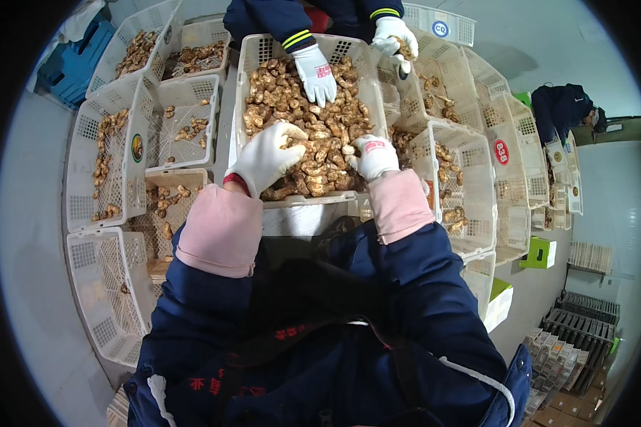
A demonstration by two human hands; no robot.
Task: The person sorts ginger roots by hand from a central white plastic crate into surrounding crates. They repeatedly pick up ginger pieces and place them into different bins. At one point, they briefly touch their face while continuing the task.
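A white plastic crate heaped with brown-and-white mushrooms stands before me. My left hand, in a white glove, reaches into its near left part. Mushroom shows between thumb and forefinger, but whether it is gripped is unclear. Also gloved, my right hand has its fingertips among the mushrooms at the near right; what they hold is hidden. Across the crate, a co-worker's gloved hand rests on the pile. That person's other hand holds a mushroom over the crates to the right.
Slatted white crates with sorted mushrooms stand left and right, close by both forearms. Blue crates sit at the far left. Another person bends over crates at the far right. Stacked racks stand at lower right.
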